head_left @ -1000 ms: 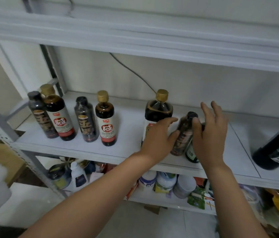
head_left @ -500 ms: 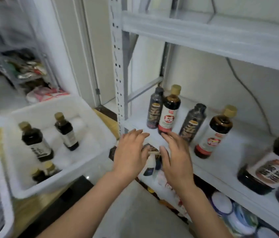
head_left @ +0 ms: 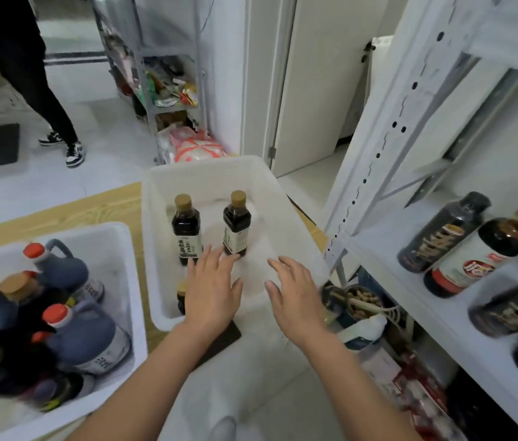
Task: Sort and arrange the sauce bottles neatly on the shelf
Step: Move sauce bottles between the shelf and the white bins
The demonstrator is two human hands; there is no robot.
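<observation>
Both my hands hover empty over a white bin [head_left: 286, 218] left of the shelf. My left hand [head_left: 213, 288] has its fingers spread just in front of two upright dark sauce bottles with tan caps, one on the left [head_left: 186, 229] and one on the right [head_left: 236, 222]. A third small bottle [head_left: 182, 297] is partly hidden beside my left hand. My right hand [head_left: 296, 294] is open over the bin's bare floor. On the white shelf [head_left: 410, 281] at the right stand several dark sauce bottles, among them a black-capped one [head_left: 442, 232] and a red-labelled one [head_left: 480, 259].
A second white bin [head_left: 117, 237] at lower left holds several large blue jugs with red caps. Both bins rest on a wooden table. A person's legs [head_left: 50, 100] stand at upper left. The lower shelf [head_left: 378, 329] carries jars and packets. A wire rack stands behind.
My view has swung left from the shelf to the bins. Both hands have left the bottles on the shelf and moved, empty, over the white bin.
</observation>
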